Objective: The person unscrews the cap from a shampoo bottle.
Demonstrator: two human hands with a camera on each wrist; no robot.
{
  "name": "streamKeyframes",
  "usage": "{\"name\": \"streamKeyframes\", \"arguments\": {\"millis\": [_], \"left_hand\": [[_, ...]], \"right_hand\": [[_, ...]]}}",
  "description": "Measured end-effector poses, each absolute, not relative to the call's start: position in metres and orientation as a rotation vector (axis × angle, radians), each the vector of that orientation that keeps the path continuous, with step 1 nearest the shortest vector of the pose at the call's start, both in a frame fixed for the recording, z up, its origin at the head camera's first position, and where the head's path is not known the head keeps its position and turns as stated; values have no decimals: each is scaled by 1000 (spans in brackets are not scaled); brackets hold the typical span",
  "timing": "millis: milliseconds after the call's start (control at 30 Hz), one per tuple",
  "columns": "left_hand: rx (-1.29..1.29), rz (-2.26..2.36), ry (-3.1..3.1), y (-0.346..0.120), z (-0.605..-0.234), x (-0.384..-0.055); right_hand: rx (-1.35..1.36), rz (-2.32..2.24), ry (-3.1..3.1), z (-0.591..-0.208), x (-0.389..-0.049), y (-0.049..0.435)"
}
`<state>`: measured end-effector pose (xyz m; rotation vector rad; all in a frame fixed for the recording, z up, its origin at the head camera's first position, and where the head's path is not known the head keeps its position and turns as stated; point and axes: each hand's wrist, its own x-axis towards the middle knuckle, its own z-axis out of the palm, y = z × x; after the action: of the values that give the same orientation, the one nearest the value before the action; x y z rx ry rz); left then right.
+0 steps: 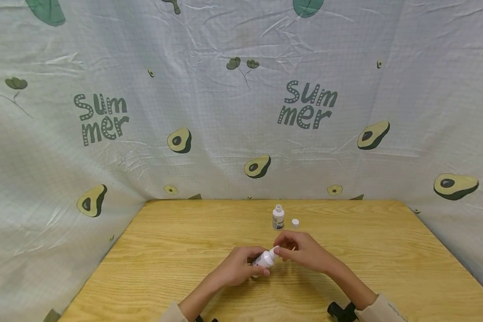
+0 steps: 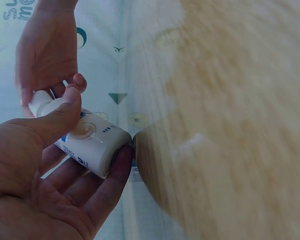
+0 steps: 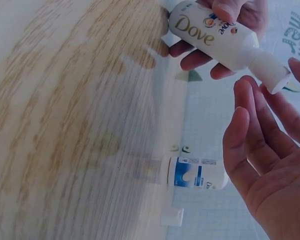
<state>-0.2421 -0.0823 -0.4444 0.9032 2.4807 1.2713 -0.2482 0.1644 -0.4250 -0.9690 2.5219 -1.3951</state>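
Note:
My left hand (image 1: 240, 267) grips a small white Dove lotion bottle (image 3: 215, 35), fingers curled round its body. It is tilted, with its neck up and to the right. At the neck sits a white cap (image 3: 270, 71), which my right hand (image 1: 302, 250) pinches between thumb and fingers. A thin pale sliver (image 2: 65, 83) shows by the right hand's fingers; I cannot tell what it is. Behind the hands, a second white bottle (image 1: 278, 218) stands upright with its neck uncovered. A loose white cap (image 1: 295, 222) lies to its right on the table.
The wooden table (image 1: 177, 241) extends to both sides of the hands. A pale cloth (image 1: 217, 107) with avocado prints hangs behind and beside it. Near the right forearm, a dark object (image 1: 342, 311) shows at the bottom edge of the head view.

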Motion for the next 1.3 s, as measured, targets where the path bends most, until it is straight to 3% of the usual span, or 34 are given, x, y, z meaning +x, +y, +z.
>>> {"name": "streamKeyframes", "arguments": {"millis": [1300], "left_hand": [[943,1246,2501,-88,-449,-239]], "right_hand": [[-972,-1388,2552,-429,-239,158]]}}
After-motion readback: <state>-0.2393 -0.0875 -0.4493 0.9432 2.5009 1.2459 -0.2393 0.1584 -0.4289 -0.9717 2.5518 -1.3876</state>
